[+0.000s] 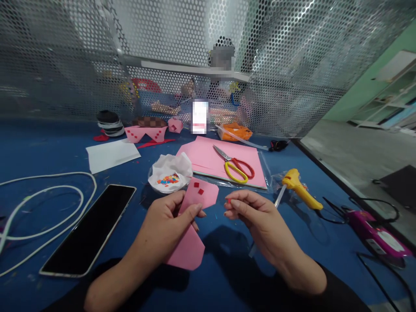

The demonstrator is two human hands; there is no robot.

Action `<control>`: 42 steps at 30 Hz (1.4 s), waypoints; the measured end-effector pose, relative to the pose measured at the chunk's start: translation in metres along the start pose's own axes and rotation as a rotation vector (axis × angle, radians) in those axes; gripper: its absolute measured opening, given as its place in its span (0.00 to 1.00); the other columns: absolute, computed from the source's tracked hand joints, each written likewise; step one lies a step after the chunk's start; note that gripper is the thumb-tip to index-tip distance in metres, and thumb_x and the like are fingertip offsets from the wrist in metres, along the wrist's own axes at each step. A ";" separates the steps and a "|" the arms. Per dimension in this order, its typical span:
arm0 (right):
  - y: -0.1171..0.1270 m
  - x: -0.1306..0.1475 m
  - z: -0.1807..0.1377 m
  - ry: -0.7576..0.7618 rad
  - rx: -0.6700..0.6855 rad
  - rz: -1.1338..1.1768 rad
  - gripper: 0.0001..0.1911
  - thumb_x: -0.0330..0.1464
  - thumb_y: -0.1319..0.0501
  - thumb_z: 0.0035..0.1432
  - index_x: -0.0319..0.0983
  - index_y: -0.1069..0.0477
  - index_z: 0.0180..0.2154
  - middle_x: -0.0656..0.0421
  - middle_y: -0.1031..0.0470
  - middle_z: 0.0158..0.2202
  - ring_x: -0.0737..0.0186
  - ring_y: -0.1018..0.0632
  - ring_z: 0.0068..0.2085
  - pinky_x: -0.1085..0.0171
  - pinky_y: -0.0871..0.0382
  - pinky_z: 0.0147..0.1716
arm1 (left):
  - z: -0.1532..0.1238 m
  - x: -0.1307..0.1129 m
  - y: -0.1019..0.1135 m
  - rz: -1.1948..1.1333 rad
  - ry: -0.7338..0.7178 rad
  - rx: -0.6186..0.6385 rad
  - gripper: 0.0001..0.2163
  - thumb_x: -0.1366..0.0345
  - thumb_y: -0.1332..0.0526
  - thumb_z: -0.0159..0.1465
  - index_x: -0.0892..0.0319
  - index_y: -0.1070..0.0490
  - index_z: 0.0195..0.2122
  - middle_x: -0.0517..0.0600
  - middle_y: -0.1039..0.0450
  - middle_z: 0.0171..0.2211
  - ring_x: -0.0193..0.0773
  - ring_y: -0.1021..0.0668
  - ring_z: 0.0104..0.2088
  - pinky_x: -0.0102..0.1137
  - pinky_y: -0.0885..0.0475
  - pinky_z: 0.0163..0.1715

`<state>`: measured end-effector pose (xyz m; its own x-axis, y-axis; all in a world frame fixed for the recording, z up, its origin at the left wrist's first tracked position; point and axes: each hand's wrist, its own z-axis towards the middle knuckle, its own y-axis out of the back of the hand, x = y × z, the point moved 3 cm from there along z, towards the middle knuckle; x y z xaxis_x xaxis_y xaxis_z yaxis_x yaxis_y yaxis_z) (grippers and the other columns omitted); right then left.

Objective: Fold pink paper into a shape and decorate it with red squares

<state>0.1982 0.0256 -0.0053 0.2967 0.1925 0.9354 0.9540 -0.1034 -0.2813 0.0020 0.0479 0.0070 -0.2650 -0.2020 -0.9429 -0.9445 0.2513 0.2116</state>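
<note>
My left hand (172,221) grips a pink paper cutout (188,249) with angled corners, thumb on top and fingers behind. Two small red squares sit near the upper end of that paper. To its right, my right hand (260,221) pinches a tiny red piece (229,200) between thumb and fingertips, apart from the cutout; most of the piece is hidden. Just beyond my left hand stands a bowl lined with white paper (160,167), with small colourful bits inside. A similar pink cutout with red squares (131,133) rests farther back on the left.
Red-and-yellow-handled scissors (238,167) lie on pink sheets (208,151). A yellow glue gun (299,188) and a purple power strip (373,232) are at right. On the left lie a phone (91,229), a white cable (94,186) and white paper (112,155). Perforated metal (175,34) borders the back.
</note>
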 end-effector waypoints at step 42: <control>-0.003 -0.004 -0.009 0.281 -0.029 -0.357 0.02 0.36 0.33 0.56 0.47 0.20 0.32 0.60 0.27 0.58 0.52 0.32 0.62 0.49 0.46 0.63 | -0.005 0.003 -0.015 0.045 -0.073 0.014 0.06 0.63 0.36 0.58 0.56 0.21 0.33 0.46 0.21 0.23 0.38 0.19 0.25 0.28 0.28 0.26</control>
<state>0.1939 0.0163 -0.0062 -0.0770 -0.0505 0.9958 0.9917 -0.1069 0.0713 0.0145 0.0384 0.0020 -0.2915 -0.1213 -0.9488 -0.9291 0.2720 0.2507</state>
